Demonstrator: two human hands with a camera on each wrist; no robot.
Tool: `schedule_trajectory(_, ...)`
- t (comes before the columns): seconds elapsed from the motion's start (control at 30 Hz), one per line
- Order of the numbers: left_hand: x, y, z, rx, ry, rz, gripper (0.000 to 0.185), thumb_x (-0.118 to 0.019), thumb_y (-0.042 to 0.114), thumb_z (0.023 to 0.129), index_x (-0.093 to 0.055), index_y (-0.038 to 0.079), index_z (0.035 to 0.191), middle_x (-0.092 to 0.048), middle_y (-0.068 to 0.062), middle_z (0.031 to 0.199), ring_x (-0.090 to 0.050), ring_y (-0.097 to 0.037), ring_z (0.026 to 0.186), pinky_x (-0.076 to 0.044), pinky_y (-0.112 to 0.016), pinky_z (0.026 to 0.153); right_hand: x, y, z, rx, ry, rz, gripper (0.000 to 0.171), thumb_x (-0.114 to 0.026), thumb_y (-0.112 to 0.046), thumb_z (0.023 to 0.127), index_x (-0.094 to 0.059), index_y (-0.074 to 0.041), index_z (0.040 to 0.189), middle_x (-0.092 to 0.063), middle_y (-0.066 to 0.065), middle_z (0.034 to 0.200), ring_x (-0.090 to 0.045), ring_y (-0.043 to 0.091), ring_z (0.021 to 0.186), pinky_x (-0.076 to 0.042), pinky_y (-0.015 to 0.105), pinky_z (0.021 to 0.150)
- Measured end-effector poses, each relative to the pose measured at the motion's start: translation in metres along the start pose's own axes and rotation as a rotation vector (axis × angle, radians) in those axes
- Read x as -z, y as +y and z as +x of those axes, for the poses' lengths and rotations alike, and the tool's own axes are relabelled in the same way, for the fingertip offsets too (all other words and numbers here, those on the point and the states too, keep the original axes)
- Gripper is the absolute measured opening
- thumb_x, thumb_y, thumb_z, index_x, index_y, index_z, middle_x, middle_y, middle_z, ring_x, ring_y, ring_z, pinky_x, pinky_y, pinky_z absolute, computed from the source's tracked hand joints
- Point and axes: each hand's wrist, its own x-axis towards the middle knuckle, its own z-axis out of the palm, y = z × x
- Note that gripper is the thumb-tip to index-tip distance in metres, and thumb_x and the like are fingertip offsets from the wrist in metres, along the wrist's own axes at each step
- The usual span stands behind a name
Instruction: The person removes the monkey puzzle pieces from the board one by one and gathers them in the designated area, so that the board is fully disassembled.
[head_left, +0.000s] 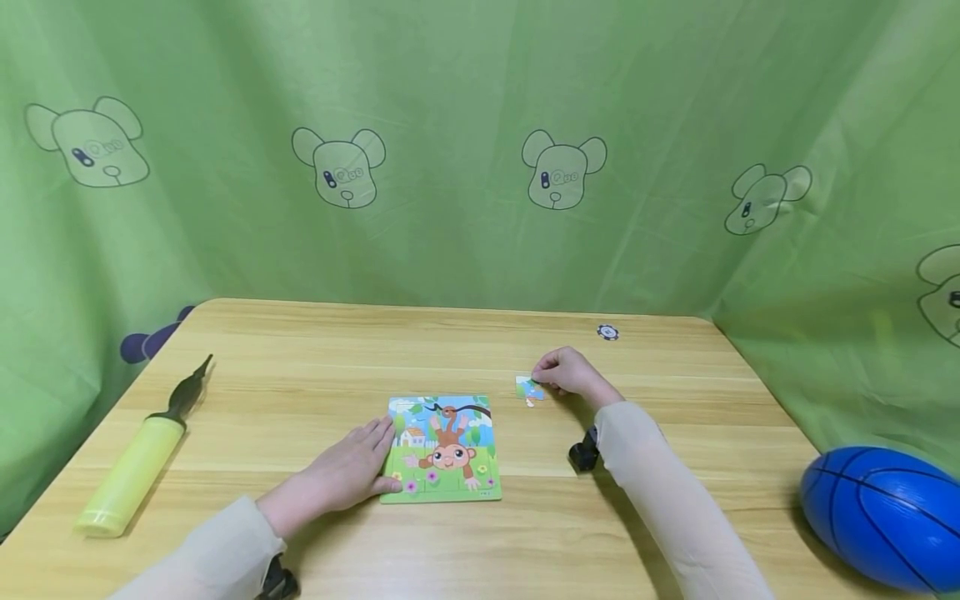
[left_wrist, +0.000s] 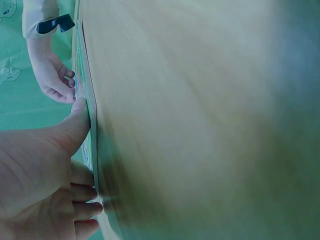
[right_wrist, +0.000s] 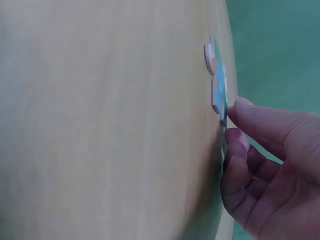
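Note:
A square jigsaw puzzle [head_left: 447, 454] with a hanging monkey lies on the wooden table. My left hand [head_left: 351, 467] rests against its left side, fingers stretched along the edge and the thumb over the lower left corner. In the left wrist view the thumb [left_wrist: 77, 120] lies on the puzzle's near edge. Farther back and to the right, a small blue and green puzzle piece [head_left: 527, 387] lies by my right hand [head_left: 572, 372], which pinches its right end between thumb and forefinger. The right wrist view shows this puzzle piece [right_wrist: 218, 82] nearly edge-on, with knobs on its side.
A yellow-green hand pump [head_left: 135, 471] with a black nozzle lies at the left. A blue ball [head_left: 885, 517] with black lines sits at the right edge. Near the back lies a round black-and-white chip [head_left: 607, 332]. Green curtains [head_left: 450, 250] hang behind the table [head_left: 315, 350].

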Motion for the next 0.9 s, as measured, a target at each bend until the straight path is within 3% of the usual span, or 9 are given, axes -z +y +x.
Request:
schedule_trajectory(0.23,0.0,-0.001,0.0,-0.002,0.008,0.004,0.08,-0.055,0.045,0.087,-0.03,-0.014,0.136,-0.022,-0.028,0.144,-0.023,-0.04,0.131,-0.021,-0.047,0.107,-0.001,-0.011,0.0,0.086,-0.004,0.004,0.015,-0.065,-0.015,0.087,-0.068,-0.003,0.096,-0.059,0.009,0.079,-0.049,0.016,0.06,-0.044,0.024,0.051)
schedule_trajectory(0.5,0.002,0.0,-0.001,-0.008,0.006,0.003,0.079,-0.055,0.044,0.088,-0.031,-0.014,0.135,-0.023,-0.028,0.144,-0.023,-0.04,0.131,-0.021,-0.047,0.107,-0.022,-0.044,-0.01,0.319,-0.015,-0.082,0.016,-0.064,-0.013,0.087,-0.068,-0.001,0.097,-0.058,0.004,0.078,-0.05,0.019,0.072,-0.046,0.029,0.06)
schedule_trajectory(0.9,0.001,0.001,0.001,0.004,-0.002,0.003,0.08,-0.055,0.045,0.087,-0.03,-0.013,0.136,-0.022,-0.027,0.144,-0.023,-0.039,0.132,-0.02,-0.046,0.108,-0.071,-0.07,-0.027,0.509,-0.206,-0.152,0.02,-0.069,-0.011,0.083,-0.066,-0.004,0.102,-0.059,0.003,0.088,-0.052,0.014,0.076,-0.048,0.027,0.066)
